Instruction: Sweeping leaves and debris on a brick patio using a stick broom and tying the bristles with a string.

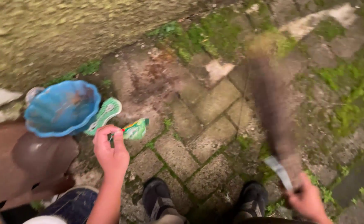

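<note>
The left hand (pixel 112 154) is pinching a crumpled green wrapper (pixel 135 129) in a closed grip, just above mossy paving bricks (pixel 215 99). The right hand (pixel 308 200) is clamping a blurred, bristly brown broom (pixel 273 108), and a glossy blue plastic bowl (pixel 61 108) is sitting nearby.

Single head cam, pitched steeply down and slightly forward: own shoes (pixel 161 199) sit at the bottom edge, brick paving (pixel 198 124) fills the centre, a rough wall (pixel 66 37) takes the upper left. Close range, about arm's reach: left hand (pixel 111 151) lower centre-left, right hand (pixel 308 199) in the lower right corner, broom (pixel 273 108) running up from it and motion-blurred. No second view, so no overlap.
</note>
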